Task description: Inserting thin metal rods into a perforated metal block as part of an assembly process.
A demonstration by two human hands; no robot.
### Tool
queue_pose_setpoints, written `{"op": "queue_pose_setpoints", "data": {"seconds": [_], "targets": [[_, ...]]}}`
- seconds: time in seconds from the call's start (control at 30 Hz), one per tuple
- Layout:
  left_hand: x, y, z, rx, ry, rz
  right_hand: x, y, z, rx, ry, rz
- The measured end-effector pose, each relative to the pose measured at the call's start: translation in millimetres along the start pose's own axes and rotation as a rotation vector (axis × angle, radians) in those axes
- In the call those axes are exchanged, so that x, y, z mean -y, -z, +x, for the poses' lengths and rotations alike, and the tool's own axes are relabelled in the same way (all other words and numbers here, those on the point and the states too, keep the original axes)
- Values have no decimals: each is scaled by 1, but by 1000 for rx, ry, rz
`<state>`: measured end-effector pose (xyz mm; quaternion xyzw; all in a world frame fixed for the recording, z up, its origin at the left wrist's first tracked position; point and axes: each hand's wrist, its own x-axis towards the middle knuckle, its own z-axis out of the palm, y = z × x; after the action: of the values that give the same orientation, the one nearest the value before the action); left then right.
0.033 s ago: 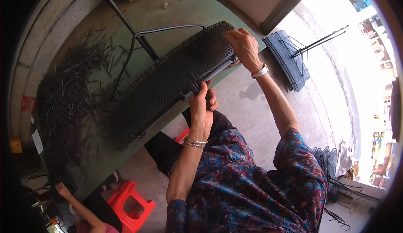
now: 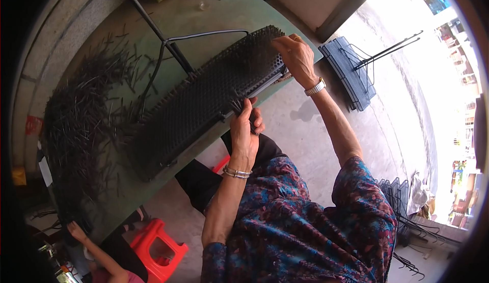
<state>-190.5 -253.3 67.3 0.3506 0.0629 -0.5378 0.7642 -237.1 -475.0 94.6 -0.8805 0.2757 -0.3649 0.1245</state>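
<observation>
A long black panel full of small holes (image 2: 188, 104) lies slantwise across the green table (image 2: 239, 8). Dark bristle-like strips (image 2: 254, 48) stand up from its far right end. My left hand (image 2: 246, 122), just off the panel's near edge, is closed around a bundle of thin dark strips (image 2: 237, 104). At the panel's far right end, my right hand (image 2: 296, 56) has its fingers pinched together by the holes. Whatever lies between those fingertips is too small and dark to make out.
Loose dark strips (image 2: 81, 115) are heaped on the table's left. A black rod frame (image 2: 164, 42) rises behind the panel. Another panel with rods (image 2: 351, 71) stands on the floor at right. A red stool (image 2: 160, 255) and a co-worker's hand (image 2: 76, 231) are at lower left.
</observation>
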Motion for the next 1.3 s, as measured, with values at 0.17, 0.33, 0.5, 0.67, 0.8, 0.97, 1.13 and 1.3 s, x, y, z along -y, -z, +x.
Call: {"op": "queue_pose_setpoints", "data": {"seconds": [0.17, 0.33, 0.5, 0.67, 0.8, 0.97, 1.13, 1.3], "targets": [[-1, -2, -2, -7, -4, 16, 0, 0, 4, 30, 22, 15], [-1, -6, -4, -19, 11, 28, -5, 3, 11, 108, 43, 10], [2, -6, -3, -26, 5, 28, -8, 3, 10, 154, 38, 60], [0, -7, -4, -50, 5, 37, -4, 0, 3, 60, -50, 72], [0, -3, -4, -38, -1, 27, -3, 0, 1, 26, -86, 89], [1, -4, -3, -39, -8, 40, 0, 3, -1, 23, -99, 28], [0, -5, -4, -29, -7, 34, 4, -1, -7, -25, -139, 3], [-2, -4, -5, -34, -11, 29, 5, -1, -8, -47, -180, 4]]}}
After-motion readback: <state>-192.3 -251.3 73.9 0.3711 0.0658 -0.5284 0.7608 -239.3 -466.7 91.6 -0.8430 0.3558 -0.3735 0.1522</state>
